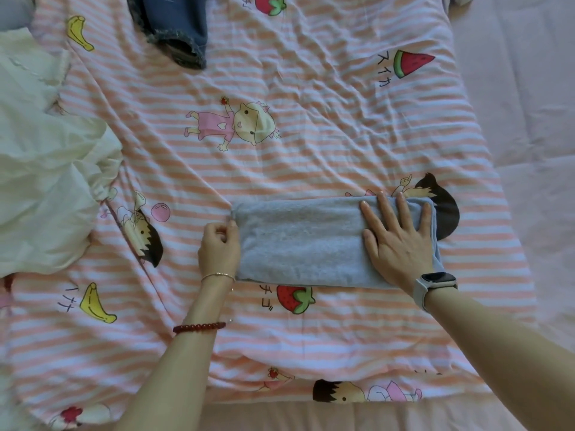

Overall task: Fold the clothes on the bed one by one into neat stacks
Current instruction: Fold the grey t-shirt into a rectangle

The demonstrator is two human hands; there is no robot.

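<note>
- Folded into a long soft rectangle: grey fleecy garment (298,244), lying flat on the wrinkled pink-striped cartoon bed sheet (311,144)
- Pressed flat on its right end: right hand (396,241), fingers straight and spread
- Pinching its left edge: left hand (219,244), fingers curled
- Crumpled at left: cream cloth (46,181); at top: frayed denim (174,26)

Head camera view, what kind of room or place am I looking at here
Most likely a bedroom: a bed with a striped cartoon quilt over a pink sheet, and clothes on it, a folded grey garment and denim.
</note>
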